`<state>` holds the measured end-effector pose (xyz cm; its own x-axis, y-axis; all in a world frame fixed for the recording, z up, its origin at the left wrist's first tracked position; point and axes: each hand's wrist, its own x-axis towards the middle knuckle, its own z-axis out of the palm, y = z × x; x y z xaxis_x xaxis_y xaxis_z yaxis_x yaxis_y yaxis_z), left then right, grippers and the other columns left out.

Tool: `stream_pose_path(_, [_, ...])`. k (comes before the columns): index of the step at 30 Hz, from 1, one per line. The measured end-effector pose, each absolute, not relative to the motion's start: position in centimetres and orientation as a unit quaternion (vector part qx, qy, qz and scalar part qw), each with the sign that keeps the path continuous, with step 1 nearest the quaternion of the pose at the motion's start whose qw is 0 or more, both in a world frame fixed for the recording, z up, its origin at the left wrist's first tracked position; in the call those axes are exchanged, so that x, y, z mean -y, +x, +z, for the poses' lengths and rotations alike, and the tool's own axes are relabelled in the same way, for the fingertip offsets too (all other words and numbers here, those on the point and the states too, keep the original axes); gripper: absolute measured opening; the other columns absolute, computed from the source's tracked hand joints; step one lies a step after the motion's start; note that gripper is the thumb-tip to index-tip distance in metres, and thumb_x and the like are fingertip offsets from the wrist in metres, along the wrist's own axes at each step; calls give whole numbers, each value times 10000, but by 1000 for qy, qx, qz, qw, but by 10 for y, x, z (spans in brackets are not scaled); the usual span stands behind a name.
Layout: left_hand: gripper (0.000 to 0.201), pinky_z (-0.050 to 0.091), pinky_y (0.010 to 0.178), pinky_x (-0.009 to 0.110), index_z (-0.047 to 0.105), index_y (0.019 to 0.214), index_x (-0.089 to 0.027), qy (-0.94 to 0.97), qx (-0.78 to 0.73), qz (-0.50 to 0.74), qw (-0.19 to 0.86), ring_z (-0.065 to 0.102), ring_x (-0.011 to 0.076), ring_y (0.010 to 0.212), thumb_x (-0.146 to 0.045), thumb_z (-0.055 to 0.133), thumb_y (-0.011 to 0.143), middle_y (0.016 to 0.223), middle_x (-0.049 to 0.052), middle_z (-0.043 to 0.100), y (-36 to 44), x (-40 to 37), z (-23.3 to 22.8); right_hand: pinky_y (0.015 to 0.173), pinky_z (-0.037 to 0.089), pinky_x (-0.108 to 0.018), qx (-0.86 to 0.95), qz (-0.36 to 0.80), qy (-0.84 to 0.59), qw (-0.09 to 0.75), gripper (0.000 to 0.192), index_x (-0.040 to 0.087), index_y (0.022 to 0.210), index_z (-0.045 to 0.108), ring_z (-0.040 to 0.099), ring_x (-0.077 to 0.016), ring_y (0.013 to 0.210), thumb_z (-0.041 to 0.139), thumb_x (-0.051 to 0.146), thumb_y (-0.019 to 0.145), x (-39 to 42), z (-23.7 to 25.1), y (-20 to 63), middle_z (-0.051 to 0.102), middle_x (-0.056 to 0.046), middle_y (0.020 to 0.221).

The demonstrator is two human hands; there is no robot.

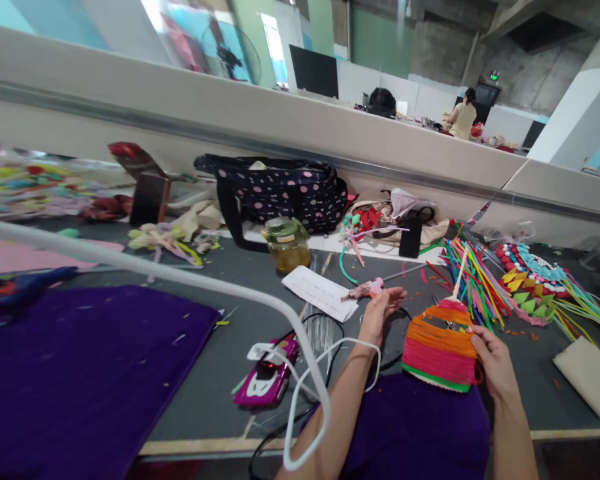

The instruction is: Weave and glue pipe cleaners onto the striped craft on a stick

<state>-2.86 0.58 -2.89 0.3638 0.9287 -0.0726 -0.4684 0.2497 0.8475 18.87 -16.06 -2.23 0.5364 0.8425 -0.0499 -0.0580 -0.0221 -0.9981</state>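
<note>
My right hand [487, 353] pinches the right edge of a dome-shaped craft piece [435, 350] covered in orange, pink and green strips. A grey patch shows across its upper part, and a thin cream stick [461, 272] rises from its top. My left hand [383, 310] is to the left of the piece, apart from it, with its fingers stretched out. Just behind that hand lies a pink glue gun [367, 289]; whether they touch, I cannot tell. A folded sheet of paper with writing [320, 293] lies partly under the gun's nozzle.
Coloured strips [475, 283] and a beaded piece [535, 273] lie to the right. Behind are a glass jar [287, 247], a dotted bag [285, 193] and a phone [410, 237]. A white bent tube [205, 280] crosses in front of a purple toy-like car [267, 377].
</note>
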Motion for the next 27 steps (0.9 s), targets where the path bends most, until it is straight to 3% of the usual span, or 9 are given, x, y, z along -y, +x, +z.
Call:
stream_pose_path(9, [470,460,690,270,723,964,-122,440,-270,322,794,653,194,798,-506,745,692,909,132,725,-40,22,0,751,509,-319,258,404,-558,678,333,213,908,719,660,-209,814,796,413,653,150,-12,186,727,-30,889])
stream_pose_path(14, [544,458,616,273,699,924,-122,523,-286,304,743,601,152,627,-602,703,669,737,80,676,-40,25,-3,738,521,-318,238,446,-527,683,329,223,915,715,680,-209,795,809,390,648,147,-20,184,737,-23,875])
stream_pose_path(17, [467,439,557,264,689,821,-125,565,-311,289,708,534,127,538,-560,717,653,628,29,610,-46,22,-10,715,534,-318,199,438,-521,705,364,227,935,710,690,-203,765,819,394,631,147,-19,189,742,-23,880])
stream_pose_path(20, [317,465,614,301,682,685,-152,618,-338,268,657,551,161,570,-456,747,627,568,14,583,-58,25,-13,718,547,-312,170,427,-508,728,385,237,954,702,695,-190,761,826,383,619,147,-14,195,746,-14,897])
stream_pose_path(23, [148,445,872,368,696,660,-197,668,-355,269,596,605,263,918,-291,780,582,778,66,689,-72,31,-9,776,552,-325,165,423,-486,747,382,224,941,703,699,-195,824,828,370,611,146,-10,196,748,-25,931])
stream_pose_path(25, [243,387,985,391,732,847,-227,690,-353,299,557,515,298,1165,-251,761,607,1093,95,684,-78,33,-2,796,551,-321,160,424,-477,753,383,215,928,705,700,-191,840,830,375,603,144,-8,195,748,-31,942])
stream_pose_path(27, [364,410,971,414,699,1051,-232,687,-330,336,554,507,300,1201,-287,709,691,1239,114,624,-80,34,8,799,548,-304,157,430,-468,756,395,211,924,705,700,-181,843,836,377,591,143,-7,191,748,-31,943])
